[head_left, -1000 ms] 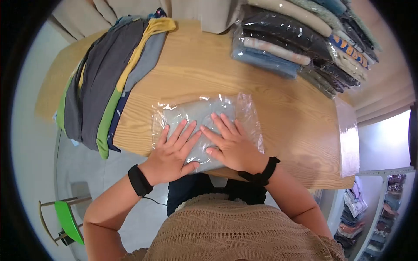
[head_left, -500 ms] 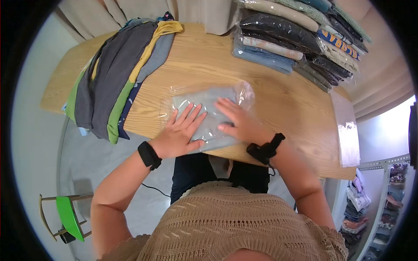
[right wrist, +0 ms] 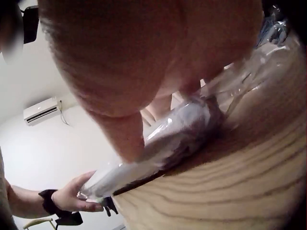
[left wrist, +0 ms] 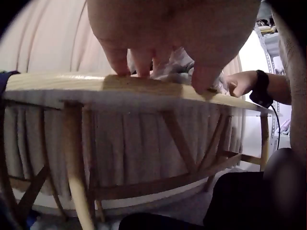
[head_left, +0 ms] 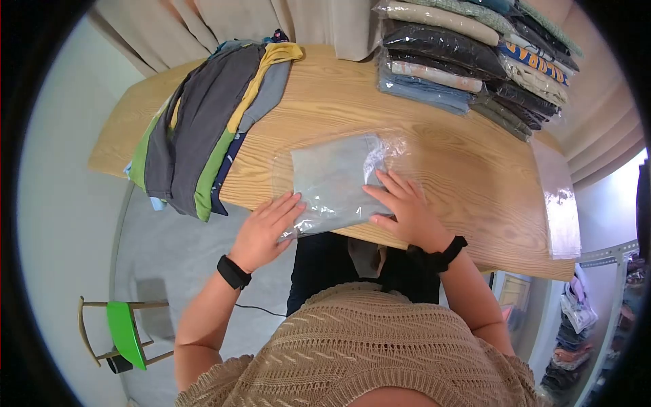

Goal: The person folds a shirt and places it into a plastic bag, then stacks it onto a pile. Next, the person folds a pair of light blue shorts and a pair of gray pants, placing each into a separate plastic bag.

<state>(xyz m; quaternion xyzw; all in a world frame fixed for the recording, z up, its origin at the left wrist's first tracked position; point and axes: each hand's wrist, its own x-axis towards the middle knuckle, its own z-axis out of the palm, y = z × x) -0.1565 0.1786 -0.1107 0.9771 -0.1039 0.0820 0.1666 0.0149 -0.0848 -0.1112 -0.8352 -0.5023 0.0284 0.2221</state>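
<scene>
A clear plastic bag with a folded light grey garment [head_left: 329,180] lies flat at the table's near edge. At its near left corner is the left hand [head_left: 264,234], fingers on top and thumb at the near edge; the right wrist view shows that corner between this hand's [right wrist: 74,194] thumb and fingers. Fairly straight and slightly spread, the fingers of the right hand [head_left: 410,214] rest on the bag's right side, its thumb near the front edge. Seen from the right wrist, that thumb touches the shiny plastic [right wrist: 168,136]. The left hand's palm hides part of the left wrist view.
Grey, yellow and green garments [head_left: 203,115] are heaped on the table's left. Bagged folded clothes [head_left: 454,61] are stacked at the back right. Flat clear plastic bags [head_left: 557,200] lie at the right edge. A green-seated chair [head_left: 125,332] stands on the floor, lower left.
Both hands have moved off the middle of the bag, the left to its near left corner, the right outward to its right side. More of the grey garment shows between them.
</scene>
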